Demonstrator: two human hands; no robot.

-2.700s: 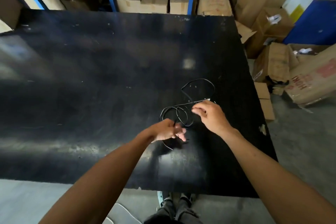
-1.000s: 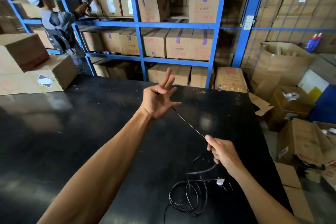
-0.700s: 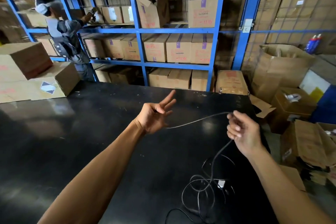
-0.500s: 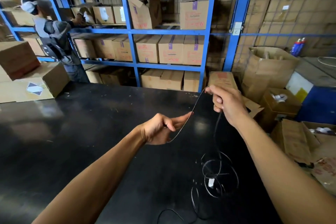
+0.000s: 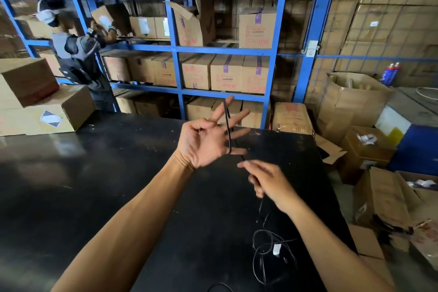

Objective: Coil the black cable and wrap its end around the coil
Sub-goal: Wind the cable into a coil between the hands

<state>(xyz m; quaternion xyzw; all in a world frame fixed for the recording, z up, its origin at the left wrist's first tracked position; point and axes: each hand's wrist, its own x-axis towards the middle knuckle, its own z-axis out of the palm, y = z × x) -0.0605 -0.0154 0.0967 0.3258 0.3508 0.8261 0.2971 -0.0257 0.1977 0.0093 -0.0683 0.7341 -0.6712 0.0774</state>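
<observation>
My left hand (image 5: 206,142) is raised above the black table (image 5: 106,173), palm toward me, fingers spread. The thin black cable (image 5: 228,130) runs in a loop over its outstretched fingers. Just below and to the right, my right hand (image 5: 270,181) pinches the cable, which drops from it to the table. The slack lies there in loose loops (image 5: 265,251) with a small white tag (image 5: 276,249) among them, near the table's front right.
Cardboard boxes (image 5: 45,106) sit on the table's far left corner. Blue shelving (image 5: 177,52) full of cartons stands behind the table, where another person (image 5: 75,59) handles a box. More open cartons (image 5: 391,197) crowd the floor at the right.
My right hand came down from high at the right to just below the left hand. A turn of cable now lies around my left hand's spread fingers, and the slack loops shrank.
</observation>
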